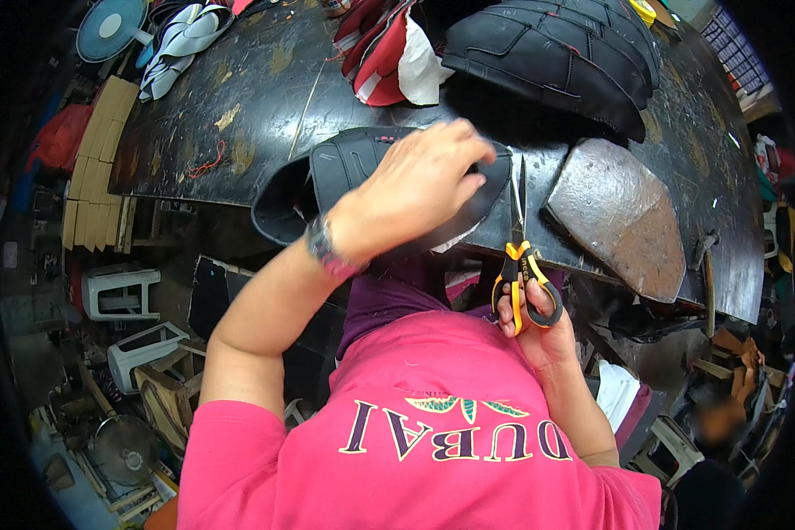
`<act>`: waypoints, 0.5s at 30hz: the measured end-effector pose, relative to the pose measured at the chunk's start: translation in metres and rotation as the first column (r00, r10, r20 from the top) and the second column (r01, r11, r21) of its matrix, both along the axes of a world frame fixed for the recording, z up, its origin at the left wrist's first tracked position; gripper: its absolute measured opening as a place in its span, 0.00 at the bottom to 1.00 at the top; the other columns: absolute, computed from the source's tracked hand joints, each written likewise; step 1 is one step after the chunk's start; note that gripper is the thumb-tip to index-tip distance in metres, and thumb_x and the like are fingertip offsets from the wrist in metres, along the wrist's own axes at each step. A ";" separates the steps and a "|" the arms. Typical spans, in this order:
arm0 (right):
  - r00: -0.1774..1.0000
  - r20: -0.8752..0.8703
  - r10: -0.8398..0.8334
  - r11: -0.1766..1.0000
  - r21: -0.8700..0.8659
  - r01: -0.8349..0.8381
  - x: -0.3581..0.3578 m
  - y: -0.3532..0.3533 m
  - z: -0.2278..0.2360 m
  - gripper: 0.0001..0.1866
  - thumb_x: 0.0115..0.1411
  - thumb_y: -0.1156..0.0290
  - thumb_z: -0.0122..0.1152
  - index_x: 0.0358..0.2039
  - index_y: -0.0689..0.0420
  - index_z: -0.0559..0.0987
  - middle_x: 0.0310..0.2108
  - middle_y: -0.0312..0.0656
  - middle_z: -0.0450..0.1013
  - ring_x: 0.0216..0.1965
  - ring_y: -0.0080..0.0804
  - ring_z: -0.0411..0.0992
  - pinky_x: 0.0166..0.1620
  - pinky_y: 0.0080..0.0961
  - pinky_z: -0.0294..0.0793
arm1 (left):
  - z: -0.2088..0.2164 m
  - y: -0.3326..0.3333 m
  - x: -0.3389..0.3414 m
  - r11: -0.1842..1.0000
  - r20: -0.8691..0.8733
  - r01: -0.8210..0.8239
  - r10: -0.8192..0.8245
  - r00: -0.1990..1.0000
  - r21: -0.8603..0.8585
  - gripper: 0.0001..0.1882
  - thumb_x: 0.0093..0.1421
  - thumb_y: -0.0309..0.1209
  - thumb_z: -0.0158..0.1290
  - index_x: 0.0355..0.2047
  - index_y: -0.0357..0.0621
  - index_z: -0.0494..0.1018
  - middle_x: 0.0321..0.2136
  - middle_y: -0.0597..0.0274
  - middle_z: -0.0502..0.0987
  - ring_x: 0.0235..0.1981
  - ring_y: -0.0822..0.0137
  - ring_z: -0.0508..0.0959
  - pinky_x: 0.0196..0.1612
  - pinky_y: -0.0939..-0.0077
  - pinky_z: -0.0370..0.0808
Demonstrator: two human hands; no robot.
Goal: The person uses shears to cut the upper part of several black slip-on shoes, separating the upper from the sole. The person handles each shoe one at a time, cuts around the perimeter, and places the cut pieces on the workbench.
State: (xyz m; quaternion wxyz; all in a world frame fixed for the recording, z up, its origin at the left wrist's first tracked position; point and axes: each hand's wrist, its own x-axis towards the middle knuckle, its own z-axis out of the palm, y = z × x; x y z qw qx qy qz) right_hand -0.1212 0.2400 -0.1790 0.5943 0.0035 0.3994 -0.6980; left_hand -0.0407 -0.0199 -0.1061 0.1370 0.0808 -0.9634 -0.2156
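Note:
A black shoe upper [353,159] with stitched lines and a small red detail lies at the near edge of the dark table, its wide opening toward the left. Across its top reaches my left hand [420,181], fingers curled and thumb bent in near the right end; what they pinch, if anything, is hidden. A pale scrap of lining [458,237] shows under the upper. In my right hand [532,318] are scissors [516,238] with yellow and black handles. Their blades point away from me, just right of the upper, slightly apart at the tips.
A flat, worn slab [618,216] lies on the table [265,88] at right. Behind it are stacked black uppers [548,62] and red and white pieces [389,66]. Red thread [208,161] and pale strips [181,53] are at left. White stools [119,291] stand on the floor.

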 end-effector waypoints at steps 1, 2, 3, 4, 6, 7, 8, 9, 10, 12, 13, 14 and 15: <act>1.000 0.017 -0.002 1.000 -0.012 0.002 0.001 0.000 -0.001 0.20 0.67 0.54 0.60 0.41 0.62 0.76 0.26 0.44 0.74 0.22 0.28 0.70 0.29 0.23 0.68 | 0.000 -0.006 -0.013 0.999 -0.008 0.023 -0.023 1.000 -0.022 0.16 0.59 0.30 0.60 0.46 0.40 0.76 0.45 0.53 0.77 0.49 0.49 0.78 0.51 0.60 0.76; 0.999 0.034 -0.005 1.000 -0.024 0.006 0.002 0.001 -0.003 0.20 0.67 0.54 0.60 0.41 0.62 0.76 0.26 0.44 0.74 0.22 0.28 0.70 0.29 0.23 0.68 | 0.001 -0.013 -0.027 0.998 -0.020 0.049 -0.050 0.999 -0.047 0.17 0.59 0.30 0.60 0.47 0.40 0.76 0.46 0.52 0.77 0.50 0.49 0.78 0.52 0.59 0.75; 0.999 0.050 -0.008 0.999 -0.043 0.010 0.002 0.002 -0.003 0.20 0.67 0.54 0.60 0.41 0.62 0.77 0.26 0.44 0.74 0.22 0.28 0.70 0.29 0.23 0.69 | 0.002 -0.019 -0.040 0.998 0.111 0.055 -0.056 0.992 0.008 0.20 0.57 0.33 0.61 0.49 0.39 0.77 0.48 0.51 0.78 0.51 0.49 0.78 0.53 0.59 0.75; 0.999 0.034 -0.013 1.000 -0.026 0.014 0.002 0.004 -0.004 0.20 0.67 0.54 0.60 0.41 0.62 0.76 0.26 0.44 0.74 0.22 0.28 0.70 0.29 0.23 0.69 | 0.002 -0.025 -0.053 0.996 0.236 0.057 -0.070 0.969 0.061 0.23 0.56 0.36 0.63 0.50 0.39 0.77 0.50 0.50 0.78 0.51 0.50 0.78 0.55 0.60 0.74; 1.000 0.004 -0.021 1.000 -0.004 0.021 0.000 0.010 -0.003 0.20 0.67 0.54 0.60 0.41 0.62 0.76 0.26 0.44 0.74 0.22 0.28 0.70 0.29 0.24 0.69 | 0.002 -0.037 -0.077 0.979 0.453 0.083 -0.161 0.877 0.187 0.26 0.53 0.41 0.65 0.49 0.39 0.79 0.49 0.49 0.80 0.50 0.52 0.80 0.55 0.62 0.75; 0.999 0.000 -0.036 0.999 0.004 0.036 -0.002 0.014 -0.003 0.21 0.67 0.54 0.60 0.42 0.63 0.76 0.26 0.45 0.74 0.22 0.28 0.70 0.29 0.24 0.69 | 0.001 -0.041 -0.085 0.962 0.534 0.101 -0.227 0.814 0.255 0.27 0.52 0.43 0.66 0.48 0.38 0.80 0.46 0.49 0.81 0.48 0.54 0.81 0.53 0.64 0.75; 0.999 -0.003 -0.053 0.999 0.009 0.053 -0.003 0.019 -0.002 0.21 0.67 0.54 0.60 0.42 0.63 0.76 0.27 0.45 0.74 0.22 0.29 0.70 0.29 0.24 0.70 | -0.001 -0.044 -0.089 0.934 0.558 0.084 -0.278 0.782 0.348 0.24 0.51 0.42 0.67 0.43 0.38 0.81 0.38 0.54 0.83 0.41 0.60 0.81 0.48 0.69 0.76; 0.998 -0.008 -0.067 0.998 0.011 0.067 -0.005 0.023 -0.002 0.21 0.67 0.54 0.60 0.42 0.63 0.76 0.27 0.45 0.74 0.22 0.29 0.71 0.29 0.24 0.70 | -0.004 -0.047 -0.093 0.911 0.568 0.099 -0.331 0.754 0.400 0.23 0.50 0.42 0.67 0.42 0.38 0.81 0.36 0.56 0.83 0.40 0.62 0.81 0.46 0.71 0.75; 0.996 0.008 -0.091 0.996 -0.001 0.091 -0.006 0.026 -0.002 0.21 0.67 0.55 0.61 0.42 0.63 0.75 0.27 0.45 0.74 0.22 0.29 0.71 0.29 0.24 0.70 | -0.006 -0.049 -0.095 0.888 0.577 0.108 -0.378 0.724 0.447 0.23 0.50 0.41 0.68 0.41 0.38 0.81 0.35 0.59 0.83 0.39 0.65 0.80 0.45 0.72 0.75; 0.991 0.031 -0.132 0.991 -0.024 0.133 -0.008 0.032 -0.002 0.21 0.67 0.55 0.61 0.43 0.63 0.75 0.27 0.45 0.74 0.23 0.29 0.71 0.29 0.25 0.70 | -0.011 -0.053 -0.096 0.861 0.573 0.132 -0.434 0.696 0.492 0.18 0.50 0.38 0.68 0.37 0.40 0.81 0.32 0.64 0.82 0.35 0.71 0.78 0.43 0.76 0.74; 0.987 0.043 -0.152 0.987 -0.036 0.153 -0.008 0.034 -0.003 0.21 0.67 0.55 0.61 0.43 0.63 0.75 0.27 0.45 0.74 0.23 0.30 0.71 0.29 0.25 0.70 | -0.013 -0.054 -0.096 0.845 0.561 0.107 -0.437 0.703 0.524 0.16 0.51 0.37 0.67 0.36 0.40 0.81 0.32 0.65 0.82 0.35 0.71 0.78 0.44 0.76 0.74; 0.988 0.043 -0.151 0.988 -0.025 0.153 -0.008 0.035 -0.003 0.22 0.66 0.54 0.62 0.44 0.63 0.75 0.26 0.45 0.74 0.22 0.30 0.71 0.28 0.24 0.70 | -0.015 -0.055 -0.095 0.825 0.544 0.086 -0.444 0.712 0.559 0.15 0.52 0.36 0.67 0.36 0.40 0.81 0.31 0.65 0.82 0.35 0.71 0.78 0.44 0.76 0.73; 0.990 0.020 -0.138 0.990 -0.025 0.138 -0.008 0.035 -0.003 0.22 0.66 0.54 0.62 0.44 0.63 0.75 0.26 0.45 0.74 0.22 0.29 0.71 0.28 0.24 0.70 | -0.016 -0.055 -0.095 0.812 0.535 0.057 -0.433 0.725 0.581 0.13 0.53 0.34 0.66 0.35 0.40 0.82 0.31 0.65 0.82 0.35 0.72 0.78 0.45 0.76 0.73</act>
